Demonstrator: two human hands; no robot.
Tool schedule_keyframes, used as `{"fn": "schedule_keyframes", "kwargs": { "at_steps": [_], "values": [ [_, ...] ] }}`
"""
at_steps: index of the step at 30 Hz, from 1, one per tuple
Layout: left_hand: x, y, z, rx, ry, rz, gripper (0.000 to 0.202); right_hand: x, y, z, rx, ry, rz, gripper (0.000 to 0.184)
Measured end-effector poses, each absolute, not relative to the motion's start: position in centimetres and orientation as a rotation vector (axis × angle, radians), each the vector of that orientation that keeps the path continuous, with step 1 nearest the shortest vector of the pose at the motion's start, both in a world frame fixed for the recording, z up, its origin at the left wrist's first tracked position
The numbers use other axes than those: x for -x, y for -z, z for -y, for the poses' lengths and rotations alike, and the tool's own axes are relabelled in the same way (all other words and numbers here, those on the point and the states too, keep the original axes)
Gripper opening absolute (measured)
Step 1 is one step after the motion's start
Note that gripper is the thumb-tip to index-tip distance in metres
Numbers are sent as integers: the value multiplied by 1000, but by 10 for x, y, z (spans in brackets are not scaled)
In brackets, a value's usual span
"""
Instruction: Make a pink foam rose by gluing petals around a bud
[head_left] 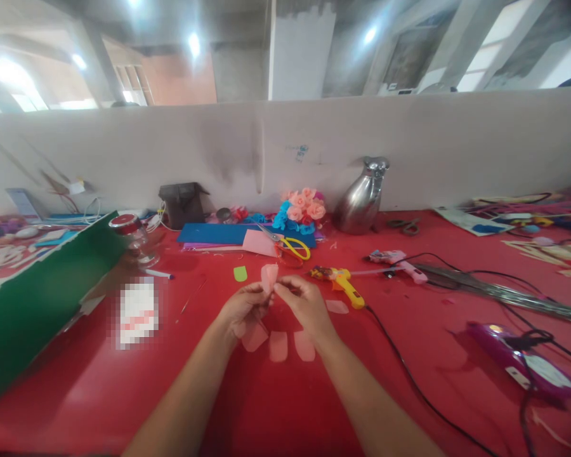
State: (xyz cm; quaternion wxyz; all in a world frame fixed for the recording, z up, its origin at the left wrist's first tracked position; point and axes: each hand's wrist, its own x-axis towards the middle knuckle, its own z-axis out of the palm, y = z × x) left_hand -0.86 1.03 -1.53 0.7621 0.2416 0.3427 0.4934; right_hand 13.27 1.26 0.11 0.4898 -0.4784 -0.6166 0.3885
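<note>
Both hands [306, 302] pinch a pink petal-shaped piece [269, 275].

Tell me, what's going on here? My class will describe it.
A person's left hand holds up a small pink piece, and the right hand is at its edge; whether that one grips too is hard to tell. More pink pieces lie flat on the red table nearby. A yellow glue gun lies to the right, and pink and blue flowers sit farther back.

Left hand [247, 306] beside right hand [306, 303], both curled
</note>
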Motion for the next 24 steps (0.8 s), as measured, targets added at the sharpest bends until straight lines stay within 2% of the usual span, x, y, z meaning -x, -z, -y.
{"fn": "schedule_keyframes", "kwargs": {
  "at_steps": [18,24],
  "values": [
    [9,11,-6,-659,-1072,-804,21,-132,-4,-9,1144,-953,1471,16],
    [6,13,-9,-800,-1206,-911,21,-131,-5,-9,1095,-1000,1424,14]
  ]
}}
